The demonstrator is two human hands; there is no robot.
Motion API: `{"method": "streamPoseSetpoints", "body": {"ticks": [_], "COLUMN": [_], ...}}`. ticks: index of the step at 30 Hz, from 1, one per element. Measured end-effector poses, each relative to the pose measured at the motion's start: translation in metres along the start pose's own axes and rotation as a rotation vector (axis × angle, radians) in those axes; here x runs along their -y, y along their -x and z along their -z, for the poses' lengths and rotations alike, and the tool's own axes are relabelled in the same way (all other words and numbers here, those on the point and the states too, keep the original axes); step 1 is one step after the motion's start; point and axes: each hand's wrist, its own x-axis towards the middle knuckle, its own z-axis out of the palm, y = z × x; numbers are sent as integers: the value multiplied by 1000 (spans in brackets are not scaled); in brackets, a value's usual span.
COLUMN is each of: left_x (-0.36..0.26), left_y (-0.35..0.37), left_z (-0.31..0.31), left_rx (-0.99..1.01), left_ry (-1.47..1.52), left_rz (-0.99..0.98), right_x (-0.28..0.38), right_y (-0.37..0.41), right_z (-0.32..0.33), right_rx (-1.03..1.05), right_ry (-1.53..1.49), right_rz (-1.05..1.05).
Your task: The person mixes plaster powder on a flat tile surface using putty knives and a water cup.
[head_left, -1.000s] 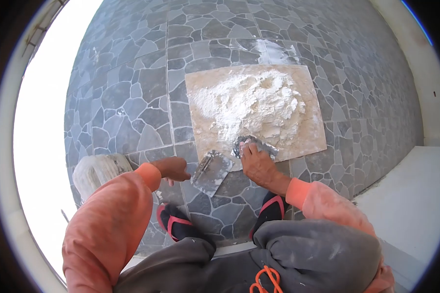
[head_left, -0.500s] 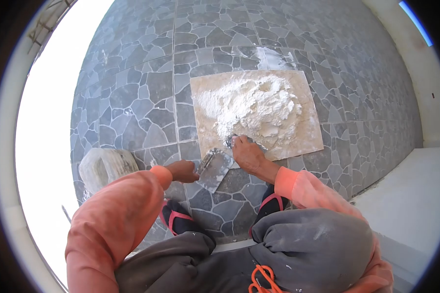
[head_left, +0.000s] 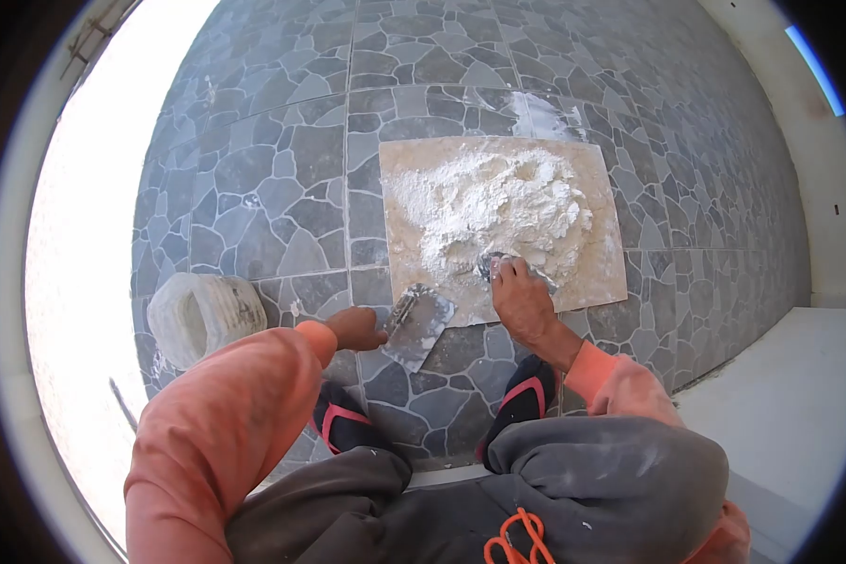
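Observation:
A heap of white powdery paste [head_left: 503, 207] lies on a tan board [head_left: 609, 258] on the floor. My right hand [head_left: 524, 305] is closed around a putty knife [head_left: 540, 273], whose blade meets the near edge of the heap. The fingers hide most of its handle. To the left, my left hand [head_left: 357, 329] grips a wide, flat scraper [head_left: 420, 329] smeared with white. That scraper is held at the board's near left corner, partly over the tiles.
A whitish plastic container [head_left: 207, 315] with a cut opening lies left of my left arm. My sandalled feet [head_left: 352, 418] stand just below the board. White smears [head_left: 540, 117] mark the stone-patterned tiles [head_left: 291, 188] beyond it. A pale ledge [head_left: 771, 395] is at right.
My right hand has moved right along the near side of the heap with the putty knife. The left hand and its scraper have hardly moved. The view has shifted slightly.

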Motion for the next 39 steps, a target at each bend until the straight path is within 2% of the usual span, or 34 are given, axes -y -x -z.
{"method": "streamPoseSetpoints", "body": {"ticks": [4, 8, 11, 14, 18, 25, 27, 30, 33, 39], "left_x": [4, 3, 5, 1, 0, 2, 2, 4, 4, 3], "left_y": [-9, -16, -12, 0, 5, 7, 6, 4, 4, 3], "left_z": [-4, -9, -14, -10, -4, 1, -1, 0, -1, -1], "left_rx": [65, 117, 112, 91, 135, 188, 193, 201, 199, 216], "left_ry": [112, 217, 334, 438, 408, 407, 420, 429, 434, 440], "left_rz": [4, 91, 110, 71, 29, -26, -27, -30, -39, -43], "right_x": [-4, -4, -12, -13, 7, 13, 6, -5, 9, 32], "right_y": [-7, -8, -7, -10, -21, -47, -51, -48, -50, -66], "right_z": [-13, -24, -14, 22, 28, -5, 1, 22, 29, 1], "right_rx": [23, 11, 63, 165, 43, 90, 121, 160, 78, 136], "right_ry": [-58, -19, -66, -145, -100, -170, -188, -291, -226, -189], "right_rz": [23, 71, 94, 6, -85, -39, -1, -60, -101, -24]}}
